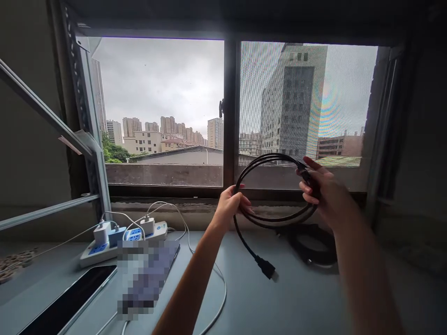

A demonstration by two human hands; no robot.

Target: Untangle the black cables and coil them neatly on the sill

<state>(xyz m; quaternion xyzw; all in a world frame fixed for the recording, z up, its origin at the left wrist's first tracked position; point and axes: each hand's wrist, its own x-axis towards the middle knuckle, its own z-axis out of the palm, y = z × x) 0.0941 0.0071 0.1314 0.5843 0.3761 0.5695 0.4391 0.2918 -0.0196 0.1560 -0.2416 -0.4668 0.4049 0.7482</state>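
Note:
Both hands hold a loosely coiled black HDMI cable [264,158] in the air above the table. My left hand [231,203] is closed around the left side of the loops. One end hangs below it, with a black plug [266,268] and a light metal tip. On the other side of the loops, my right hand [319,184] grips the cable near a black plug-like piece [305,175], partly hidden by the fingers. A second dark coiled cable [314,239] lies on the table behind my right forearm.
A white power strip [101,254] with chargers and white cords [223,298] occupies the table's left side. Near it lie a dark-screened phone [70,302] and a pixelated flat object [153,274]. Metal frame bars [45,107] stand at left; a window [160,88] is behind.

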